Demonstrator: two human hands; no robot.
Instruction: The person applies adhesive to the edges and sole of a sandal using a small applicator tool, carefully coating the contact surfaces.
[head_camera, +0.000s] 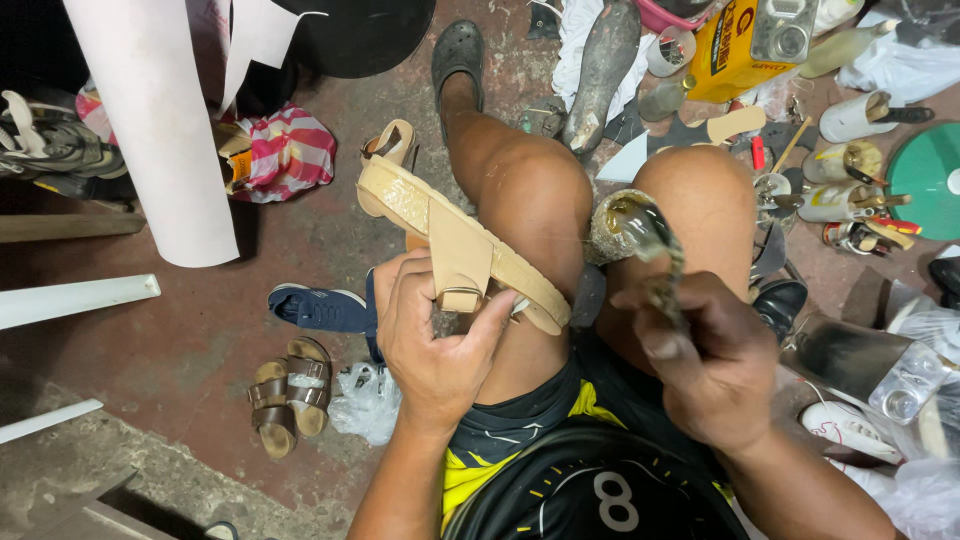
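Seated worker, seen from above. The left hand (435, 340) pinches the strap of a tan sandal (455, 245) resting across the left knee; the right hand (715, 365) clenches a glue-caked brush (655, 260) beside a small glue pot (622, 225) (between the knees). Advisable: steady the sole, spread adhesive thinly and evenly.

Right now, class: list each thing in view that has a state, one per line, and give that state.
Left hand: closed around the beige sandal's strap.
Right hand: gripping a glue-smeared tool.
Beige sandal: held up, tilted, sole glossy.
Glue-smeared tool: raised, its tip over the small tin.
Small tin: open, on the knee.
Brown sandals: lying on the floor.
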